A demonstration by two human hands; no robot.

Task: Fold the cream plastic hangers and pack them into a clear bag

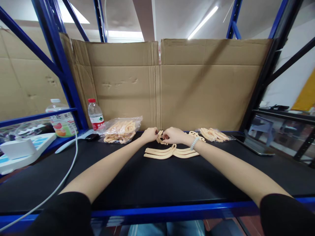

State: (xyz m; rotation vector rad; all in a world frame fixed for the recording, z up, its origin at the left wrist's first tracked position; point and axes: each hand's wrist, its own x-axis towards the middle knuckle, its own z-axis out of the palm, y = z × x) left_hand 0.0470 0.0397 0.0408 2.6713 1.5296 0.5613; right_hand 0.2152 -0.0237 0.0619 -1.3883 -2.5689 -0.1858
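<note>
Both my hands meet at the far middle of the black work surface (pixel 157 183). My left hand (pixel 150 134) and my right hand (pixel 174 135) are closed in a pinch on the same small beige curved plastic piece (pixel 160 137) held between them. Just in front of the hands lies a flat stack of beige curved plastic strips (pixel 169 152), fanned out to both sides. A pale bead bracelet (pixel 194 143) is on my right wrist.
A clear bag of beige pieces (pixel 121 129) lies at the left, a loose pile of them (pixel 213 134) at the right. Two bottles (pixel 95 114) stand by the blue rack post (pixel 61 65). A white device (pixel 22 149) with cable (pixel 66 173), a tablet (pixel 253 144), a cardboard backing (pixel 159 85).
</note>
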